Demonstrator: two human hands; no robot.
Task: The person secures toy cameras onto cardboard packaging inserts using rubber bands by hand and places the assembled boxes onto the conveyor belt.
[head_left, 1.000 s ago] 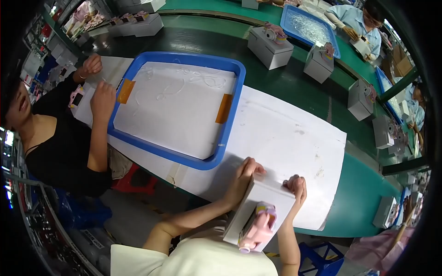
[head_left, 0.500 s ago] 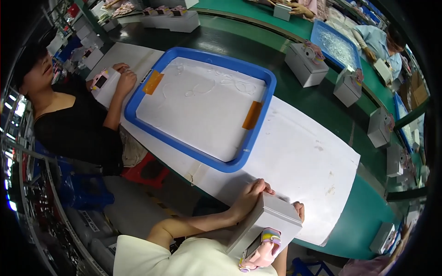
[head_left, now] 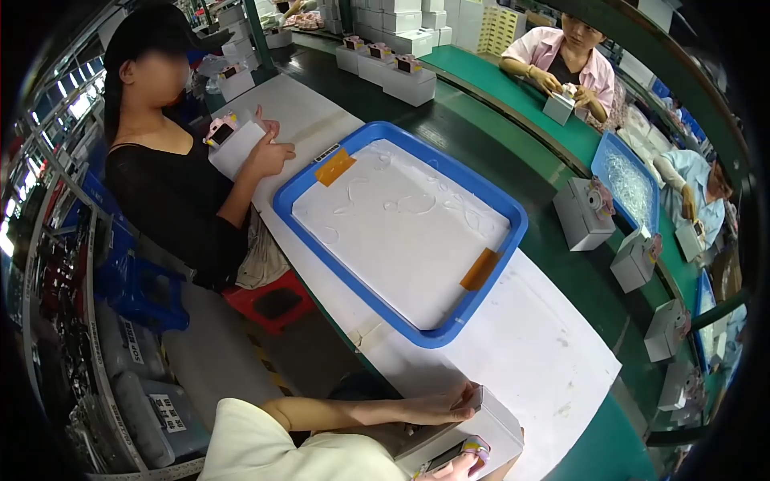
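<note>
At the bottom of the head view, a white box (head_left: 499,423) is tilted close to my body. My left hand (head_left: 451,406) is closed on its upper left edge, fingers wrapped round the corner. A pink toy-like device (head_left: 465,460) with a dark screen and yellow and purple trim lies against the box's near face, partly cut off by the frame. Only a sliver of skin from my right hand (head_left: 512,466) shows beside the box's lower right side; its fingers are hidden.
Ahead is a blue tray (head_left: 385,312) with clear loops inside, on white sheeting (head_left: 553,353). At left a person holds a white box (head_left: 237,151). More boxes (head_left: 584,216) line the green bench, with two co-workers behind it. A red stool (head_left: 273,303) stands below.
The view has shifted, so the tray and bench sit lower and further right. My right fingers have gone from sight behind the box. The person at left has raised their hands and box.
</note>
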